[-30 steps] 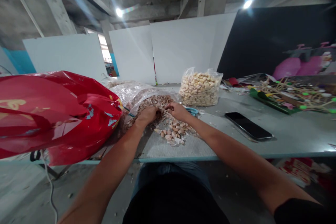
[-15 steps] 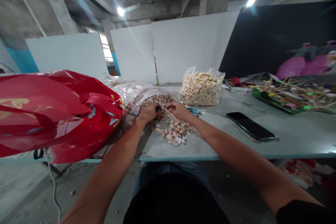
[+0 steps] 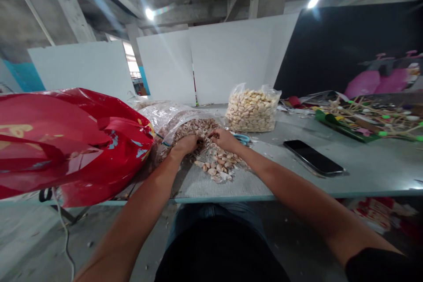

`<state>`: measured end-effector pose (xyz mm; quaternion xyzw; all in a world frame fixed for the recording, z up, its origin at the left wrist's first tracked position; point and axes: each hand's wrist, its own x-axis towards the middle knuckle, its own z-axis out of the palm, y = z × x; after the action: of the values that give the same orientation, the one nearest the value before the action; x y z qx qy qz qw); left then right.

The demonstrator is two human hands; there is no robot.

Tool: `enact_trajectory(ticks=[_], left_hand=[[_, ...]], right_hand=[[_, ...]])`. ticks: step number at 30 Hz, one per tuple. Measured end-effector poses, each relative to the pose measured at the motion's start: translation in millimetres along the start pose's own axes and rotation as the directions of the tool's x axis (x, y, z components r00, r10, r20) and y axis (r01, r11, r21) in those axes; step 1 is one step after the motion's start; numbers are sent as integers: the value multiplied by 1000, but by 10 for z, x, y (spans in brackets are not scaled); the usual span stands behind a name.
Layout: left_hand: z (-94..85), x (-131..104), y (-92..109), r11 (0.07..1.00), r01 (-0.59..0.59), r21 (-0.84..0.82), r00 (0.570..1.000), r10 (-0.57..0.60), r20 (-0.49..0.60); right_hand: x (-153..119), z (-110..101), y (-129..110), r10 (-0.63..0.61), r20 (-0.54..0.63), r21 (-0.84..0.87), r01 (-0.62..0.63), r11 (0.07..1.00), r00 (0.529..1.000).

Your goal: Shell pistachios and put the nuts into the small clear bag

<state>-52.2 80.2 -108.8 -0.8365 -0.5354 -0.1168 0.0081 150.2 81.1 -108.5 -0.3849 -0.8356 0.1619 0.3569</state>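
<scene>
My left hand [image 3: 187, 144] is at the near side of a heap of brown husks or shells [image 3: 194, 128], its fingers curled inward. My right hand [image 3: 224, 139] faces it from the right, thumb and fingers bent together. Both sets of fingertips almost meet over the heap; whatever they grip is too small to make out. The heap spills from the mouth of a clear plastic bag [image 3: 165, 112]. Just below the hands lie loose pale-brown nut-like pieces [image 3: 220, 165] with some white flakes. Partly behind my right wrist is a light-blue-handled tool [image 3: 243, 138].
A clear bag full of pale nut-like pieces [image 3: 253, 109] stands behind my right hand. To the right lie a black phone [image 3: 313, 157] and cluttered sticks with green tips [image 3: 373, 114]. A big red plastic bag [image 3: 82, 141] covers the left of the grey table [image 3: 211, 189].
Both hands stay over the heap with only slight finger shifts; my left fingers have dipped a little lower into the husks. The whole view has shifted slightly.
</scene>
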Motion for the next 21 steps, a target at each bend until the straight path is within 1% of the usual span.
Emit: enact_trajectory(ticks=[5, 7, 9, 11, 14, 16, 18, 21], left_hand=[[-54, -34, 18, 999, 35, 18, 997, -34, -66], [-112, -55, 16, 999, 42, 14, 988, -40, -150], [-172, -69, 31, 999, 35, -13, 962, -37, -269], [-214, -68, 75, 998, -5, -61, 940, -16, -341], [-219, -38, 187, 987, -108, -118, 940, 63, -335], [-191, -10, 268, 981, -151, -124, 938, 102, -331], [-156, 11, 329, 985, -124, -121, 942, 78, -327], [-106, 21, 377, 990, -83, -112, 946, 43, -321]], right_hand=[[-4, -6, -4, 6, -10, 21, -5, 1000, 1000], [-4, -20, -8, 30, -46, 22, -29, 999, 999], [-3, -37, -14, 41, -96, 32, -38, 999, 995], [-3, -50, -29, 34, -133, 62, -26, 998, 990], [-4, -51, -72, -1, -93, 133, 13, 991, 996], [-2, -46, -104, -20, -52, 144, 27, 989, 998], [8, -50, -124, -19, -55, 89, 24, 996, 998], [32, -95, -112, -16, -133, -12, 15, 1000, 991]])
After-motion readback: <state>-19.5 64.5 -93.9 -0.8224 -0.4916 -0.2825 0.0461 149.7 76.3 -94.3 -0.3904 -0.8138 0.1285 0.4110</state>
